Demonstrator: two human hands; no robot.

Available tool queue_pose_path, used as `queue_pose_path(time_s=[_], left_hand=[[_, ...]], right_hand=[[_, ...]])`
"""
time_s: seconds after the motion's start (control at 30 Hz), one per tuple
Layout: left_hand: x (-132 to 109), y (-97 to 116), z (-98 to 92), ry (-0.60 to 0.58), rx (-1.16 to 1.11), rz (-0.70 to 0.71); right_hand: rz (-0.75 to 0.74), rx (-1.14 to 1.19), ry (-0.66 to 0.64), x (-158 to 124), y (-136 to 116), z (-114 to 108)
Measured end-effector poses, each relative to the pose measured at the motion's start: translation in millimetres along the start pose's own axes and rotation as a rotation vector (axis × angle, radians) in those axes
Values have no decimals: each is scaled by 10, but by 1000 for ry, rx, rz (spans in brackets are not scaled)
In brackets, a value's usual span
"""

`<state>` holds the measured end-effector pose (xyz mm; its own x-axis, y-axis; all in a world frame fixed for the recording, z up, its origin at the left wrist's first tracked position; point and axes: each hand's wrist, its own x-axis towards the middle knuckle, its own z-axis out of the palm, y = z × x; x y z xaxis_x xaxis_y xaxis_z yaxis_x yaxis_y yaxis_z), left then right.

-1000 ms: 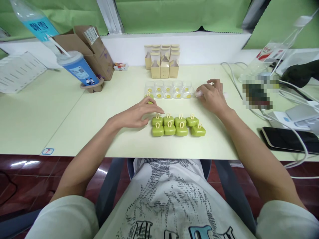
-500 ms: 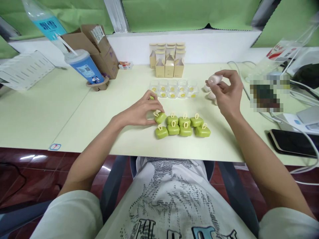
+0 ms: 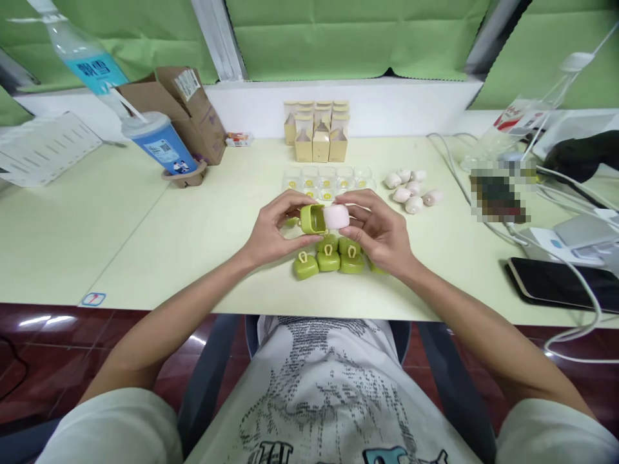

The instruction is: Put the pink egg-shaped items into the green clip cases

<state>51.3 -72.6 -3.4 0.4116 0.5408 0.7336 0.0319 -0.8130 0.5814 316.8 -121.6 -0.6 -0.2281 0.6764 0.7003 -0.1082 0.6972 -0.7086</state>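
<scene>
My left hand [image 3: 279, 227] grips a small green case [image 3: 312, 220] with a loop, its hollow side turned to the right. Thumb and fingers of my right hand [image 3: 380, 229] hold a pale pink rounded piece [image 3: 336, 217] right at the mouth of that case. Whether the piece touches the rim I cannot tell. Below my hands stand several green cases [image 3: 329, 260] with cream loops, some partly covered by my right hand. Behind my hands are clear cups [image 3: 345, 177] with yellow marks. More pale pink pieces [image 3: 414, 189] lie to their right.
Small tan boxes [image 3: 320, 145] stand by the back wall. On the left are a blue drink cup [image 3: 164, 145] in a holder and a cardboard box [image 3: 200, 116]. White cables [image 3: 459, 174] and a black phone [image 3: 561, 283] lie on the right.
My left hand has raised a green case off the table and turned its hollow side right. My right hand has brought the pale pink piece left, up to that case. The view has shifted slightly.
</scene>
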Motion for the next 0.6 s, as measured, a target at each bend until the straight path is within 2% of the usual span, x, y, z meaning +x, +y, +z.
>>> queue_pose_path(time_s=[0.13, 0.27, 0.47, 0.6], left_hand=[[-4, 57, 66, 38, 35, 79], [-16, 116, 86, 56, 62, 37], [-26, 134, 98, 41, 71, -61], [-32, 121, 107, 50, 61, -31]], right_hand=[[-115, -188, -24, -5, -36, -9], [-232, -364, -18, 9, -38, -16], [-258, -466, 16, 5, 66, -74], [-280, -484, 2, 11, 104, -117]])
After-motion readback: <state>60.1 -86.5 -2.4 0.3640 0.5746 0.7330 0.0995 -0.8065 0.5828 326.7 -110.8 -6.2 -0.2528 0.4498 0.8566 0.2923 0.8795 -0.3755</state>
